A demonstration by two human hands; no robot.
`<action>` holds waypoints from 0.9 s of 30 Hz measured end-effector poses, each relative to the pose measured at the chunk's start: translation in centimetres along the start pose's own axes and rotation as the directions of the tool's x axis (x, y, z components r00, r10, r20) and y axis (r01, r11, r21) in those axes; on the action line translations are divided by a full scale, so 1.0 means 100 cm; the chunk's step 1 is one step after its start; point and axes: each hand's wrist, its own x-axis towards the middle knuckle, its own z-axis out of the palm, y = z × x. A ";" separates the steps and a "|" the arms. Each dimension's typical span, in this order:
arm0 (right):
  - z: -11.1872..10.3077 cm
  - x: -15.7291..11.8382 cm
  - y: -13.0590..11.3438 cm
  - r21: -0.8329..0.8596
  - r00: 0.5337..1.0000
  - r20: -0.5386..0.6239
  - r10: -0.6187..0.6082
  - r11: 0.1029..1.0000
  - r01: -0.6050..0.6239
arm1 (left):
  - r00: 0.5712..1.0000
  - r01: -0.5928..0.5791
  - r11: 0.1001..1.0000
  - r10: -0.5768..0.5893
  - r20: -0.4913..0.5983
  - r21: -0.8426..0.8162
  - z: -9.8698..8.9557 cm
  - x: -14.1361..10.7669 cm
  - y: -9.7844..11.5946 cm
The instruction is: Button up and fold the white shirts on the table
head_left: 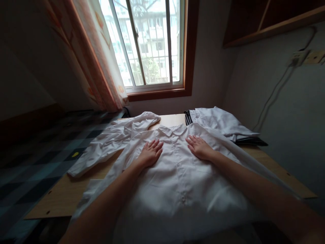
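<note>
A white button-up shirt (pixel 175 176) lies spread front side up, its collar (pixel 172 129) toward the window and its button line running down the middle. My left hand (pixel 151 152) rests flat on the left part of the chest, fingers stretched out. On the other side of the buttons, my right hand (pixel 199 146) lies flat on the cloth below the collar, fingers extended. Neither hand grips anything. The shirt's lower end is dim and blurred near my body.
The shirt lies on a wooden board (pixel 63 200). Another white garment (pixel 109 145) lies crumpled at left. White clothing (pixel 220 122) is piled over dark striped cloth (pixel 188 118) at back right. A checkered bedspread (pixel 30 162) borders the board. A cable (pixel 270 96) hangs along the right wall.
</note>
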 end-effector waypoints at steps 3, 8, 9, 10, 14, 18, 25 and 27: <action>-0.001 -0.027 0.000 -0.015 1.000 0.001 0.013 1.000 -0.013 | 0.999 0.006 1.000 -0.005 0.045 -0.022 -0.003 -0.027 0.007; -0.017 -0.045 -0.009 -0.040 0.998 0.050 0.037 0.999 -0.035 | 0.998 0.019 0.999 -0.017 0.067 -0.031 -0.009 -0.049 0.013; -0.019 -0.042 -0.015 -0.047 0.998 0.047 0.037 0.998 -0.034 | 0.998 0.038 0.999 -0.036 0.060 -0.025 -0.012 -0.046 0.015; -0.022 -0.037 -0.021 -0.050 0.999 0.042 0.024 0.999 -0.022 | 0.997 0.063 0.998 -0.062 0.039 -0.018 -0.014 -0.040 0.019; -0.020 -0.015 -0.053 0.020 0.996 0.047 -0.077 0.997 0.076 | 0.989 0.073 0.997 -0.075 -0.126 -0.024 -0.014 -0.006 0.042; -0.010 -0.001 -0.067 0.090 0.999 -0.030 0.038 0.995 -0.035 | 0.982 0.138 0.988 -0.146 -0.122 -0.074 -0.003 0.018 0.055; -0.006 0.015 -0.053 0.180 0.999 0.011 0.036 0.983 -0.038 | 0.982 0.183 0.976 -0.186 -0.015 -0.116 0.000 0.034 0.033; -0.006 0.023 -0.050 0.183 0.999 0.019 0.029 0.983 -0.032 | 0.981 0.190 0.974 -0.194 -0.024 -0.119 0.000 0.041 0.028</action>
